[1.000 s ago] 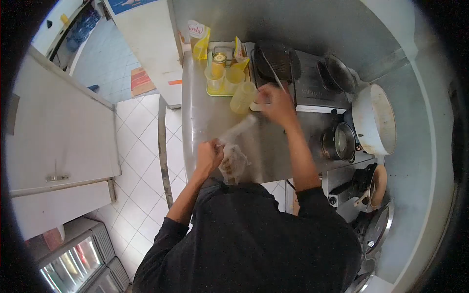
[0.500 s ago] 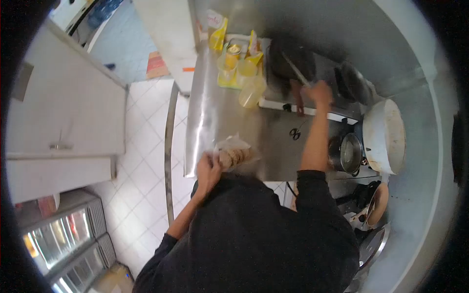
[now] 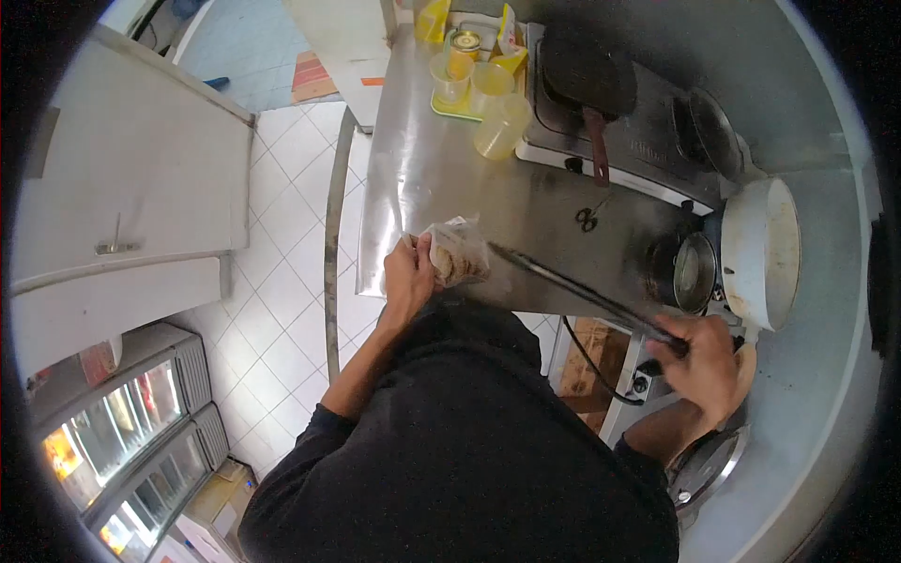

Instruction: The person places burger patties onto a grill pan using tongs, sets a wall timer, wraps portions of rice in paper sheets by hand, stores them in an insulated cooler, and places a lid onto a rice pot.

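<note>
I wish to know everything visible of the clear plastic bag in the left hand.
The clear, crinkled plastic bag holds brownish, lumpy contents that I cannot identify. The bare left hand grips its left side. It is near the front edge of the grey metal counter; whether it rests there is unclear. A long, dark tool ends close to its right side.

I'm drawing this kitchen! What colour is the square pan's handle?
The handle is reddish brown; the head view shows it best.

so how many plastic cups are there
3. One cup is by the can, a second cup is just right of it, and a third cup is lower in the picture, by the stove. Others could be hidden behind these.
</note>
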{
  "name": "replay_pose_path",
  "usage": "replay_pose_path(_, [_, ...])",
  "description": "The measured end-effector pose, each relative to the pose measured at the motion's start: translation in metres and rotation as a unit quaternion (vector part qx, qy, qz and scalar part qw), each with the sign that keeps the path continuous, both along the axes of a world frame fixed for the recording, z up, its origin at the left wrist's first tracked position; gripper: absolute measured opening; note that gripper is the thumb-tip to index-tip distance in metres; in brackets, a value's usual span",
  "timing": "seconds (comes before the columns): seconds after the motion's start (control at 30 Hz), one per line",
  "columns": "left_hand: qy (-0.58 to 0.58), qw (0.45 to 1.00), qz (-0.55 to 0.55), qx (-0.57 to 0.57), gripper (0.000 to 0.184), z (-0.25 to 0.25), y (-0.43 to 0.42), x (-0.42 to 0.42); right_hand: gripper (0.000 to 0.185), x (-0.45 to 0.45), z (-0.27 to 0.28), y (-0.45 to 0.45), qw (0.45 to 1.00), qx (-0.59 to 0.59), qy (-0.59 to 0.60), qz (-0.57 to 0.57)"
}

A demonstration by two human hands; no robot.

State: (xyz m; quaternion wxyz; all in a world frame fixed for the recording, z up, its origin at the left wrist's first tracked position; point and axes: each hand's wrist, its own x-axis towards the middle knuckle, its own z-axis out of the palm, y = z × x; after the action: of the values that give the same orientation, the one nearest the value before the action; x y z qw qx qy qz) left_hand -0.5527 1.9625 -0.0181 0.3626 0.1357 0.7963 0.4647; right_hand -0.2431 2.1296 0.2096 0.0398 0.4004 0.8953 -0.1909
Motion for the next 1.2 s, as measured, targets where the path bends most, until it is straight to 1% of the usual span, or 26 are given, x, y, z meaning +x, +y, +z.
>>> replay_pose_path(0.07, [0.0, 1.0, -0.007, 0.002, 0.038, 0.002, 0.0, 0.003, 0.032, -0.032, 0.003, -0.02, 0.997, -0.048, -0.058, -0.004])
replay_pose_path(0.13, [0.017, 1.0, -0.018, 0.003, 0.039, 0.001, 0.0, 0.006, 0.032, -0.036, -0.009, -0.03, 0.996, -0.04, -0.076, 0.012])
replay_pose_path(0.23, [0.085, 0.995, -0.053, -0.001, 0.039, -0.001, 0.0, 0.008, 0.03, -0.035, -0.02, -0.037, 0.995, -0.082, -0.059, 0.011])
replay_pose_path(0.33, [0.179, 0.979, -0.101, -0.008, 0.04, -0.021, 0.0, 0.005, 0.029, -0.043, -0.031, -0.044, 0.99, -0.087, -0.114, -0.007])
replay_pose_path(0.37, [0.149, 0.984, -0.097, -0.008, 0.04, -0.025, -0.002, 0.007, 0.028, -0.046, -0.033, -0.047, 0.989, -0.073, -0.131, -0.001])
replay_pose_path(0.43, [0.089, 0.992, -0.087, -0.009, 0.04, 0.0, 0.003, 0.011, 0.028, -0.053, -0.037, -0.052, 0.986, -0.044, -0.163, 0.012])
replay_pose_path(0.53, [0.043, 0.995, -0.087, -0.012, 0.04, 0.002, 0.0, 0.009, 0.022, -0.054, -0.046, -0.057, 0.989, -0.053, -0.132, -0.046])
replay_pose_path(0.63, [0.09, 0.992, -0.09, -0.006, 0.04, -0.003, -0.002, 0.012, 0.025, -0.054, -0.04, -0.059, 0.986, -0.07, -0.145, -0.047])
replay_pose_path(0.73, [0.172, 0.978, -0.119, 0.004, 0.041, -0.016, -0.004, 0.012, 0.029, -0.049, -0.044, -0.062, 0.988, -0.082, -0.122, -0.055])
replay_pose_path(0.83, [0.179, 0.971, -0.156, -0.017, 0.039, -0.021, -0.007, 0.013, 0.033, -0.048, -0.059, -0.063, 0.989, -0.089, -0.107, -0.054])
replay_pose_path(0.87, [0.162, 0.975, -0.153, -0.021, 0.039, -0.02, -0.007, 0.015, 0.031, -0.048, -0.058, -0.066, 0.986, -0.097, -0.121, -0.068])
replay_pose_path(0.93, [0.129, 0.98, -0.145, -0.029, 0.039, 0.003, -0.001, 0.019, 0.028, -0.053, -0.051, -0.07, 0.978, -0.114, -0.148, -0.095])
replay_pose_path(1.03, [0.132, 0.98, -0.146, -0.013, 0.037, -0.009, -0.005, 0.026, 0.028, -0.052, -0.045, -0.079, 0.971, -0.129, -0.165, -0.115])
replay_pose_path(1.13, [0.122, 0.98, -0.156, -0.01, 0.033, -0.009, -0.004, 0.031, 0.035, -0.038, -0.055, -0.086, 0.977, -0.108, -0.125, -0.135])
replay_pose_path(1.2, [0.054, 0.984, -0.17, -0.018, 0.031, 0.0, 0.0, 0.033, 0.032, -0.036, -0.056, -0.084, 0.98, -0.103, -0.132, -0.111])
